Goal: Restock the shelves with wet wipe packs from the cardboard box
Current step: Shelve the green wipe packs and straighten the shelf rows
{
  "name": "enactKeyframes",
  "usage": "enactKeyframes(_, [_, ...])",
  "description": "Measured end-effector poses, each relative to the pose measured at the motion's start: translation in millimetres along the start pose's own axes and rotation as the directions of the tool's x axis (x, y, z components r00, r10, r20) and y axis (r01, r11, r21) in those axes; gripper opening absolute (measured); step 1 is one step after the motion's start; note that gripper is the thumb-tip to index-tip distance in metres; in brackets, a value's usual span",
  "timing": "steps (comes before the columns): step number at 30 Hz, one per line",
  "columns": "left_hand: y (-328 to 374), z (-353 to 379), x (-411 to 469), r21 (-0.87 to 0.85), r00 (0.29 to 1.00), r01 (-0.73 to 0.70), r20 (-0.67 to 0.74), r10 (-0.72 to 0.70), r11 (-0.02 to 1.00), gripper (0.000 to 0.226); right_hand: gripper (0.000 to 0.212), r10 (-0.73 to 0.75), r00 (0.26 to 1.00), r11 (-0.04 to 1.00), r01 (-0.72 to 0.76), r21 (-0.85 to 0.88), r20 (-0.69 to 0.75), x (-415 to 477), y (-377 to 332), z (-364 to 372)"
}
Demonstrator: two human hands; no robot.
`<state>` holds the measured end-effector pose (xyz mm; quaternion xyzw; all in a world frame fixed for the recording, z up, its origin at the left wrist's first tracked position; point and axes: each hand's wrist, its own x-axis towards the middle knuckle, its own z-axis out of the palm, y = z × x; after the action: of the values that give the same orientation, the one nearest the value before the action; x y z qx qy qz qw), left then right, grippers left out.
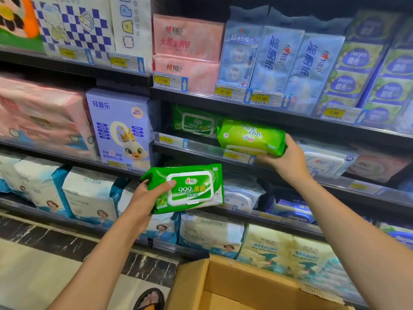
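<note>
Shelf [201, 151] is sitting just behind the right grip [290, 159] clamping a sideways pack [251, 137], the left grip [145, 195] clamping a second pack [190, 189] lower.

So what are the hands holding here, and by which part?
Left hand grips a green wipe pack by its left end; right hand holds a second green pack by its right end.

The left forearm [107, 249] and right forearm [348, 211] are bare as far as they show, and so are the left hand [145, 198] and right hand [288, 157]. The left thumbnail is short and plain. One foot [154, 296] wears a dark open-toed sandal [145, 295] with a broad strap.
</note>
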<state>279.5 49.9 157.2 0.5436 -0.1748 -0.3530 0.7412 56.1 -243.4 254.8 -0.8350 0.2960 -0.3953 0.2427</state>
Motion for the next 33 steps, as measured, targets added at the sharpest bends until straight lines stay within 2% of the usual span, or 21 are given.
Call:
enactKeyframes(3, [0.1, -1.3, 1.7, 0.003, 1.000, 0.003, -0.024, -0.003, 1.000, 0.045, 0.066, 0.149, 0.986, 0.988, -0.146, -0.047, 0.068, 7.2, -7.7, -4.5])
enactKeyframes(7, [-0.5, -2.2, 2.6, 0.002, 0.999, 0.012, -0.031, -0.012, 1.000, 0.049, 0.057, 0.275, 0.955, 0.957, -0.262, -0.124, 0.111, 14.6, -13.0, -13.7])
enactKeyframes(9, [-0.7, -3.2, 1.9, 0.007, 1.000, 0.011, -0.026, -0.011, 1.000, 0.056, 0.054, 0.324, 0.942, 0.930, -0.301, -0.209, 0.083, 16.7, -18.6, -14.5])
enactKeyframes(11, [-0.1, -3.8, 0.8, 0.011, 1.000, 0.006, -0.011, -0.006, 1.000, 0.070, 0.056, 0.327, 0.945, 0.909, -0.319, -0.269, -0.019, 12.6, -22.0, -11.1])
enactKeyframes(13, [0.4, -3.6, -0.2, 0.013, 1.000, 0.003, -0.011, -0.003, 1.000, 0.072, 0.055, 0.278, 0.953, 0.924, -0.300, -0.237, -0.120, -0.5, -25.9, -6.4])
enactKeyframes(15, [0.8, -3.3, -0.2, 0.006, 1.000, 0.001, -0.023, -0.001, 1.000, 0.055, 0.064, 0.195, 0.957, 0.955, -0.236, -0.181, -0.216, -20.5, -29.1, -1.6])
enactKeyframes(16, [1.0, -2.7, -0.4, 0.004, 1.000, 0.004, -0.029, -0.004, 1.000, 0.049, 0.067, 0.105, 0.956, 0.960, -0.169, -0.222, -0.273, -31.5, -30.4, 2.1])
enactKeyframes(18, [0.9, -0.8, -0.7, 0.004, 0.999, 0.007, -0.031, -0.006, 1.000, 0.045, 0.050, -0.159, 0.933, 0.903, 0.006, -0.429, -0.323, -50.2, -32.6, 13.6])
enactKeyframes(20, [1.2, 1.6, -1.3, 0.004, 0.999, 0.005, -0.034, -0.005, 1.000, 0.045, 0.037, -0.305, 0.943, 0.803, 0.178, -0.569, -0.136, -60.3, -35.8, 27.4])
enactKeyframes(22, [0.6, 2.9, -1.8, 0.008, 1.000, 0.003, -0.028, -0.003, 1.000, 0.044, 0.045, -0.246, 0.961, 0.734, 0.268, -0.624, 0.124, -60.8, -36.9, 41.6])
enactKeyframes(24, [-0.2, 3.7, -3.0, 0.012, 1.000, 0.003, -0.031, -0.003, 1.000, 0.043, 0.055, -0.168, 0.955, 0.702, 0.290, -0.651, 0.244, -54.5, -39.0, 51.0])
enactKeyframes(27, [-0.4, 3.2, -5.3, 0.018, 1.000, 0.003, -0.031, -0.003, 1.000, 0.040, 0.061, -0.167, 0.950, 0.669, 0.305, -0.678, 0.263, -42.6, -49.2, 63.0])
enactKeyframes(31, [-0.7, 2.7, -6.7, 0.031, 0.999, -0.007, -0.043, 0.009, 0.999, 0.038, 0.064, -0.070, 0.987, 0.697, 0.151, -0.701, 0.143, -29.4, -59.1, 71.7])
enactKeyframes(33, [-0.5, 1.8, -6.5, 0.030, 0.999, -0.007, -0.051, 0.009, 1.000, 0.036, 0.062, -0.017, 0.991, 0.697, 0.107, -0.709, 0.134, -28.4, -58.3, 72.4])
